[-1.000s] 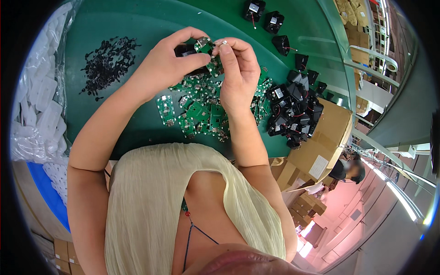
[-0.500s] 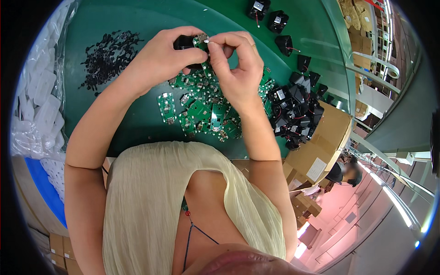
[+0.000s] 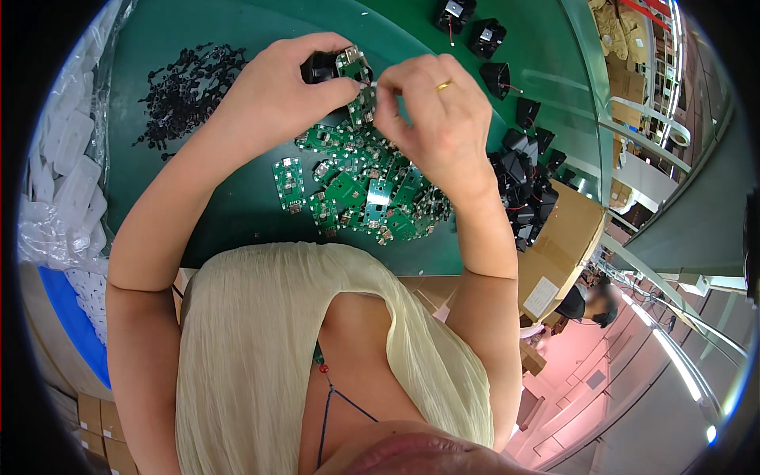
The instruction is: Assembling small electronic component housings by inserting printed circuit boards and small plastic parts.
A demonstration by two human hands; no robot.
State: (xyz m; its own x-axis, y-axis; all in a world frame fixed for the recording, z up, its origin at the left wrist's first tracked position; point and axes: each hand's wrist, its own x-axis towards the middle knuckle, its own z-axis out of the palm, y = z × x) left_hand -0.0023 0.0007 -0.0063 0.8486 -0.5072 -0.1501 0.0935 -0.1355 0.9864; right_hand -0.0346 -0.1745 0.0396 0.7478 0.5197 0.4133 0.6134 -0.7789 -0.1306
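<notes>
My left hand (image 3: 285, 87) grips a small black plastic housing (image 3: 318, 66) with a green circuit board (image 3: 353, 65) against it, held above the green table (image 3: 229, 214). My right hand (image 3: 431, 107), with a gold ring on one finger, pinches at the board's right edge beside a second small green board (image 3: 362, 108) just below. Directly under both hands lies a heap of several green circuit boards (image 3: 360, 190).
A pile of small black parts (image 3: 186, 87) lies at the left. Black housings with wires (image 3: 526, 186) are heaped at the right beside a cardboard box (image 3: 566, 237), more stand at the far edge (image 3: 475, 28). White plastic-bagged pieces (image 3: 63, 174) line the left rim.
Both hands have shifted slightly up and away from me with the black housing and board, staying together; the piles on the table have not moved.
</notes>
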